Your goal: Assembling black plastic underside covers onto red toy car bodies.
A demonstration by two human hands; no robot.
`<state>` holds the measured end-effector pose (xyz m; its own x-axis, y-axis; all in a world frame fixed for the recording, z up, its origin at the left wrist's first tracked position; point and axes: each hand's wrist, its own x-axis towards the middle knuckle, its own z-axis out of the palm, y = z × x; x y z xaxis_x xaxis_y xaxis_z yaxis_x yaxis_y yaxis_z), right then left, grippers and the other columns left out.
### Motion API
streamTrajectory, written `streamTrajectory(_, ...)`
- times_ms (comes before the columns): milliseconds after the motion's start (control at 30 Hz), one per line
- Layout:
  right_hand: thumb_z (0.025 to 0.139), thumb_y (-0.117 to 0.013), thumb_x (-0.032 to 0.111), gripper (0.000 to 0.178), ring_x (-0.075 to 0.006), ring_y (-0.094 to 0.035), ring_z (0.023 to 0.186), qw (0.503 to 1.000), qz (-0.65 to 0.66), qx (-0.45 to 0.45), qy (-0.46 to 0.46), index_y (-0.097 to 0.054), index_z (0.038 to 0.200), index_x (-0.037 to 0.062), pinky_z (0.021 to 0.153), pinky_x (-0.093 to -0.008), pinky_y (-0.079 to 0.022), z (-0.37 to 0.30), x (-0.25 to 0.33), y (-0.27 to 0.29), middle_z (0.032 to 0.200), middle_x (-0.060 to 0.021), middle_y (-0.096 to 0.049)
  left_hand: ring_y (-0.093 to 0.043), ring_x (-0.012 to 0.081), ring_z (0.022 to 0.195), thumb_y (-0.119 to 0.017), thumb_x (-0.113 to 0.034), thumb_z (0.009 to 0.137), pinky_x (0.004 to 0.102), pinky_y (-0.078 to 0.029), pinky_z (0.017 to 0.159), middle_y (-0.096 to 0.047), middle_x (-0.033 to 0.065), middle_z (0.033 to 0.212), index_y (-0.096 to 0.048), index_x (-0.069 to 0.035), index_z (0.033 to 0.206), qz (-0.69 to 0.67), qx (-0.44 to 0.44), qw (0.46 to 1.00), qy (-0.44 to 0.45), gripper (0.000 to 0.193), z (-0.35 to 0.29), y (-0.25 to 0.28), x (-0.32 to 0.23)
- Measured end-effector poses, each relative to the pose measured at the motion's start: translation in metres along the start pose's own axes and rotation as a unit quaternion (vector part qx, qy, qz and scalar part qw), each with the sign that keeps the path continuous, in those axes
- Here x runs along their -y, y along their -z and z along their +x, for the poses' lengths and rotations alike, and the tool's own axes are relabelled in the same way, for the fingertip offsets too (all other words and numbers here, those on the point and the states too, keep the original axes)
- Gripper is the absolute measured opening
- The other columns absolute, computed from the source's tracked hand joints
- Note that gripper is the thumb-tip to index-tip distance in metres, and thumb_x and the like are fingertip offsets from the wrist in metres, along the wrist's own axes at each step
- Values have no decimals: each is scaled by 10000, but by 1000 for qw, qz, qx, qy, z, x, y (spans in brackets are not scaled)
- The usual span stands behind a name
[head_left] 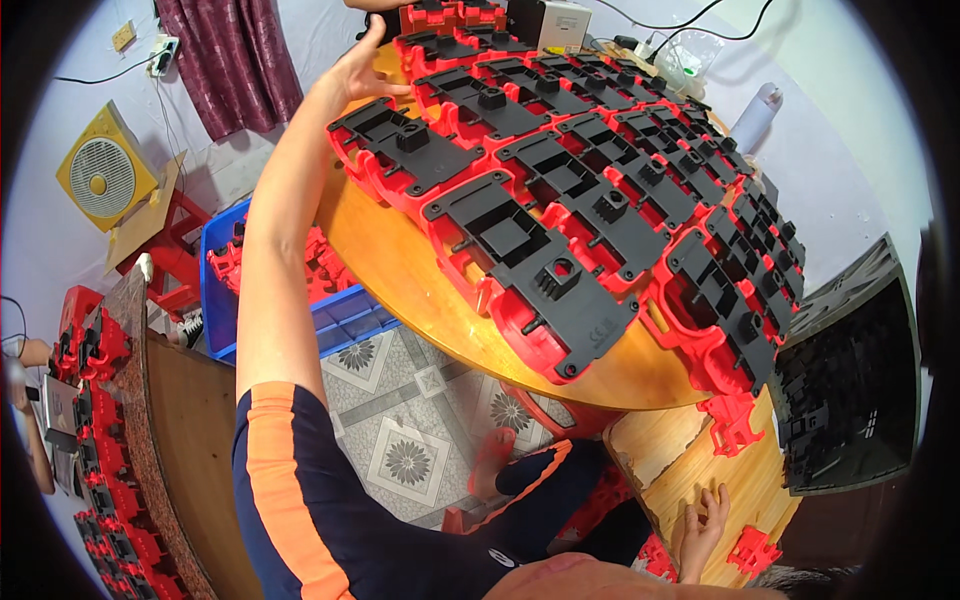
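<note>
My left arm stretches across to the far left edge of the round wooden table. There my left hand is open, thumb up and fingers apart, beside the rows of red plastic frames topped with black plates. Its fingertips are close to a red-and-black assembly; whether they touch it I cannot tell. Low on the right, my right hand rests over a light wooden surface, fingers loosely bent and apart, with nothing in them. A bare red plastic part lies just beside it, and another red part sits by the table edge.
A blue crate of red parts stands below the table's left side. A black bin with black pieces is at the right. More assemblies line a bench at far left, near another person's arm. A yellow fan stands behind.
</note>
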<state>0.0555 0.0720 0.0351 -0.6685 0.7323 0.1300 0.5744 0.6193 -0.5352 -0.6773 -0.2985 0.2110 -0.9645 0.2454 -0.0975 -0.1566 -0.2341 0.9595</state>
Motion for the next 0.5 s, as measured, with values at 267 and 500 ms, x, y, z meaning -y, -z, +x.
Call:
streamTrajectory(267, 837, -643, -50, 373, -285, -546, 1185, 998, 4, 2, 56, -610, 1204, 12, 789, -312, -495, 15, 8, -14, 1468, -182, -402, -388, 254, 1335, -537, -624, 897, 446, -489, 905, -418, 136, 1449, -350, -225, 1480, 331, 48, 921, -201, 730, -182, 22, 34)
streamTrajectory(500, 857, -642, -9, 356, -344, -473, 1283, 995, -3, 11, 99, -619, 1211, 21, 895, -355, -472, 9, 18, -9, 1461, -217, -392, -648, 126, 748, -752, -232, 829, 274, -539, 592, -646, 110, 1044, -446, -8, 1348, 199, -70, 952, -223, 643, -163, 59, 25)
